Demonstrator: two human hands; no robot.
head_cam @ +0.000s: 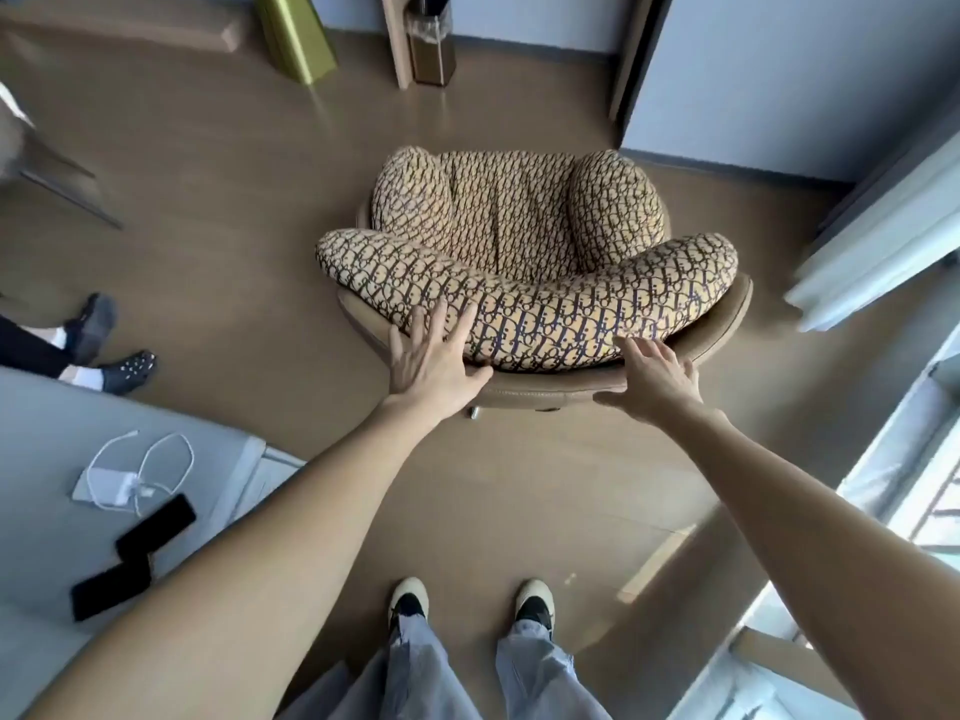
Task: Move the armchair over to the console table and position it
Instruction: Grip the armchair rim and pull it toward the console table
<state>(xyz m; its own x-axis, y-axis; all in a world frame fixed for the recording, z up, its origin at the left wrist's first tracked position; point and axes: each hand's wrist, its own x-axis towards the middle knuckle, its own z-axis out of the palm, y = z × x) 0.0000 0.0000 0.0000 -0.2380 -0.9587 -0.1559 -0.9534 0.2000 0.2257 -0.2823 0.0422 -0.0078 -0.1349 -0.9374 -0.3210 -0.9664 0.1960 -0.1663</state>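
Brown floor (pixel 218 163) throughout, grey-blue walls at far end, bright window (pixel 930 491) along right edge.

Nearest: two feet in cream-and-black shoes (pixel 535 605) and pale grey trousers (pixel 415 667) at bottom centre, toes pointing at the chair. Both bare forearms stretched forward.

Low left: grey bed surface (pixel 41 459) carrying two black phones (pixel 156 527), one overlapping the other, plus white charger with looped cable (pixel 117 485).

Mid-frame: armchair (pixel 524 262) on open floor, seen from behind and above, seat facing away. Patterned tan-and-dark cushions in a tan shell.

Left hand (pixel 434 356): flat on left part of backrest top, fingers spread and extended over cushion edge, thumb out along shell rim. Pressing, not gripping.
Right hand (pixel 654 376): at right part of backrest rim, fingers loosely curled and slack, thumb pointing left. Touching or just above rim, cannot tell; nothing clasped.

Left edge, mid-depth: second person's legs, dark trousers, white socks, dark perforated clogs (pixel 130 368). Grey chair leg (pixel 57 184) further up the left edge.

Far end: brushed-metal bin (pixel 431 49) with plastic liner beside a wooden upright (pixel 397 39); gold-green angular object (pixel 298 33) left of it, wooden ledge at top left. Armchair well apart from all of these. White curtain (pixel 878 241) at right.
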